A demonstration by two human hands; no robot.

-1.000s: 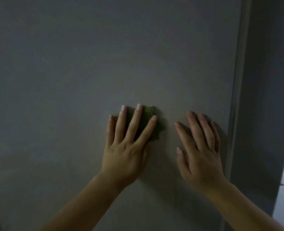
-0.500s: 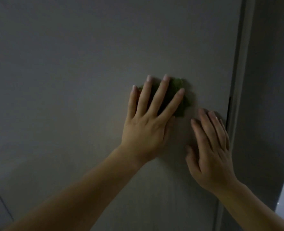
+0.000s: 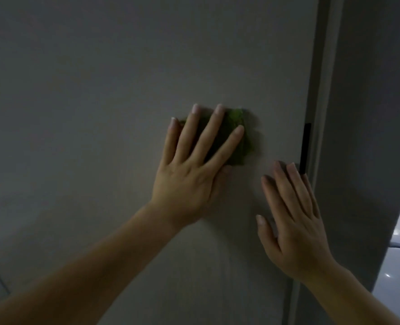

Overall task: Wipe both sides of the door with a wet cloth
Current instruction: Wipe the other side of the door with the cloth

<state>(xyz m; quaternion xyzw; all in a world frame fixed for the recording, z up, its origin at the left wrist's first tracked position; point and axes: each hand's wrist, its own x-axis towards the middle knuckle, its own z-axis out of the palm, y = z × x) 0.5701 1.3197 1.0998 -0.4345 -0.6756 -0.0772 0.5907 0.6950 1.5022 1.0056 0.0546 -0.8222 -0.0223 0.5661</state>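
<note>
The right hand [image 3: 295,221] lies flat on the door [image 3: 100,90] near its right edge, fingers straight, holding nothing. Higher up, the left hand [image 3: 192,174] spreads straight fingers over the green cloth [image 3: 239,137], pressing it flat against the door, toward that same edge

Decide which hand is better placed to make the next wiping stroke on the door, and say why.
Left. The left hand presses the green cloth flat against the door with straight fingers; the right hand rests bare on the door near its edge, without cloth.
</note>
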